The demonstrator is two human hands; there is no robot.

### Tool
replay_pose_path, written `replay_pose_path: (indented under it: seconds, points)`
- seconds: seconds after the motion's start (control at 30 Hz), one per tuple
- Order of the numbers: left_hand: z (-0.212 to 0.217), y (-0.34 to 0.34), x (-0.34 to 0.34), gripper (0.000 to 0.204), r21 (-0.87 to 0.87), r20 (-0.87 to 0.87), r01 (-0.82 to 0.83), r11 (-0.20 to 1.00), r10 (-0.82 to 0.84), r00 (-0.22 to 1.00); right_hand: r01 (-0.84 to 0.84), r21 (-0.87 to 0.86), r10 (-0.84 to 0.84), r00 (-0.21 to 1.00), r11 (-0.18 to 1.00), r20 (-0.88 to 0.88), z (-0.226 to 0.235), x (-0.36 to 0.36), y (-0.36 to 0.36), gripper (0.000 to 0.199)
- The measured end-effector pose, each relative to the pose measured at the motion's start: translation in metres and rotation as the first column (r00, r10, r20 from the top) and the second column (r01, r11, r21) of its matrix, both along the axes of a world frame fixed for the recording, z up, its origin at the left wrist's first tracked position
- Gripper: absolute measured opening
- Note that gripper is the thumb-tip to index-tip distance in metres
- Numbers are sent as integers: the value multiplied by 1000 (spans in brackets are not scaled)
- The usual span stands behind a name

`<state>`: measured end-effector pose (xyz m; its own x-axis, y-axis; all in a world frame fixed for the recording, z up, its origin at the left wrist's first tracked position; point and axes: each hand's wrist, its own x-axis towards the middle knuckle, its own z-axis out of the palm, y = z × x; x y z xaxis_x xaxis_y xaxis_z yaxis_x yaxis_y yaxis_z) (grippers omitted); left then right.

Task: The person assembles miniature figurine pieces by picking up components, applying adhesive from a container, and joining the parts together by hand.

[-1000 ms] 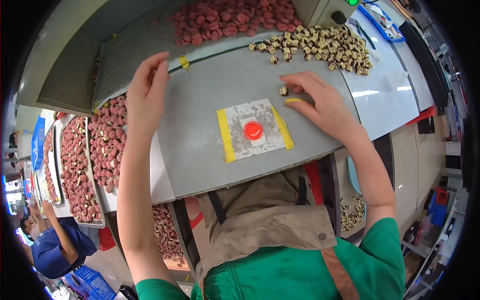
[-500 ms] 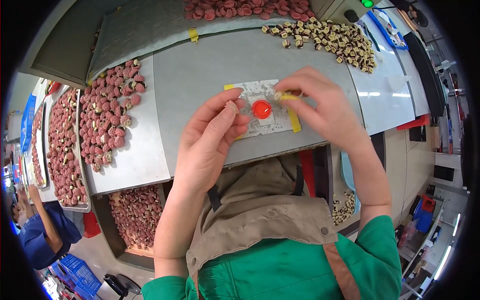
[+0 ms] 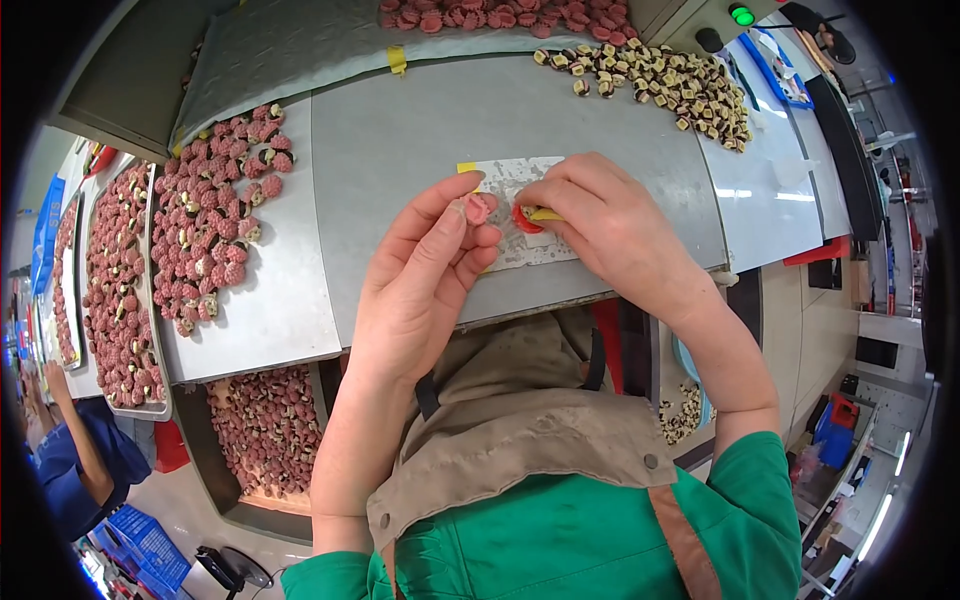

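Observation:
Between the thumb and fingers of my left hand point(image 3: 420, 265) is a small pink ridged cup-shaped piece point(image 3: 476, 209), its hollow side showing. My right hand point(image 3: 610, 225) pinches a slim yellow tool point(image 3: 545, 214); its pale tip is down at a small round red dish point(image 3: 527, 224), and the fingers partly cover both. What kind of tool it is cannot be made out. The dish sits on a speckled white sheet point(image 3: 520, 174) taped to the grey tabletop with yellow tape, just right of my left fingertips.
Pink and dark pieces are heaped on the table's left point(image 3: 215, 220), on a tray point(image 3: 168, 405) beyond it, and in an open drawer point(image 3: 268, 435) below. Dark-and-cream cubes point(image 3: 690, 95) lie at the back right, pink cups point(image 3: 500, 15) at the back. Another person's arm point(image 3: 80, 440) shows far left.
My right hand has moved left and brought the yellow tool to the red dish, now partly covering it. The pink cup in my left hand has turned slightly, showing more of its hollow.

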<state>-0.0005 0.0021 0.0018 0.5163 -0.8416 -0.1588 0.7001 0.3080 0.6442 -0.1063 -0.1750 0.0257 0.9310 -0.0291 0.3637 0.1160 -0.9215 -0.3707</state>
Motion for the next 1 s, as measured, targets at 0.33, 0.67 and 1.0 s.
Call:
replay_pose_path:
  seconds: [0.33,0.67,1.0]
  points:
    - [-6,3,2,36,-104,-49,14,995,-19,999,-47,-1,47,999,999,7,1,0,-3,25]
    - [0,1,-1,34,-21,-33,-9,1000,8,999,-56,458,71,997,887,-16,30,4,9,23]
    - [-1,-1,0,29,-23,-11,14,1000,-14,1000,-180,282,160,983,942,91,22,17,10,25]
